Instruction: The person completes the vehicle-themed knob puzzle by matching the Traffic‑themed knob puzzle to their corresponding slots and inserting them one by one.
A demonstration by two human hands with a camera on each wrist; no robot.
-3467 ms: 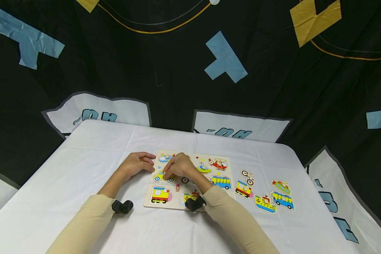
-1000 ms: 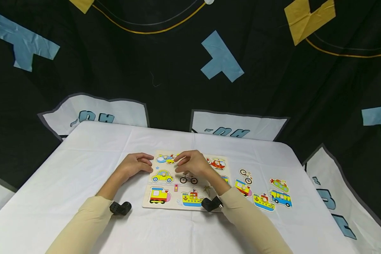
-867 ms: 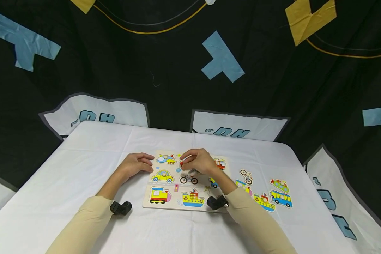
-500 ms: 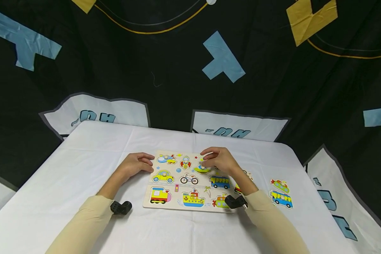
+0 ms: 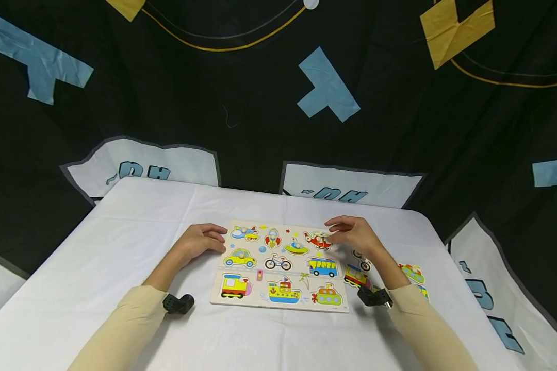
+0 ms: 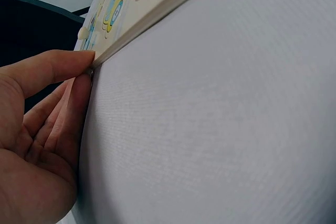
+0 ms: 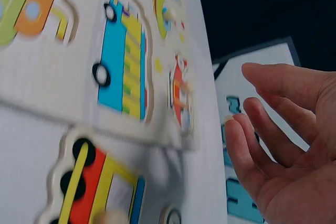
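Note:
A wooden peg puzzle board [image 5: 278,304] lies flat on the white table. In it sit the airplane, the rocket [image 5: 273,239], the flying saucer [image 5: 296,247], the helicopter [image 5: 318,240] and the yellow car [image 5: 240,258]. My left hand [image 5: 199,241] rests at the board's left edge, thumb and fingertips touching it, also in the left wrist view. Over the board's upper right edge, near the helicopter, hovers my right hand [image 5: 355,236]. Its fingers are loosely bent and hold nothing, as the right wrist view shows.
Loose puzzle pieces lie right of the board: a train [image 5: 355,276], a bicycle [image 5: 364,263] and a submarine [image 5: 413,273]. The bus piece [image 5: 423,291] is mostly behind my right forearm. Behind the table hangs a black curtain [image 5: 260,123].
My right hand has let go of the car and moved right across the board to its right edge, uncovering the printed pictures. My left hand stays at the left edge.

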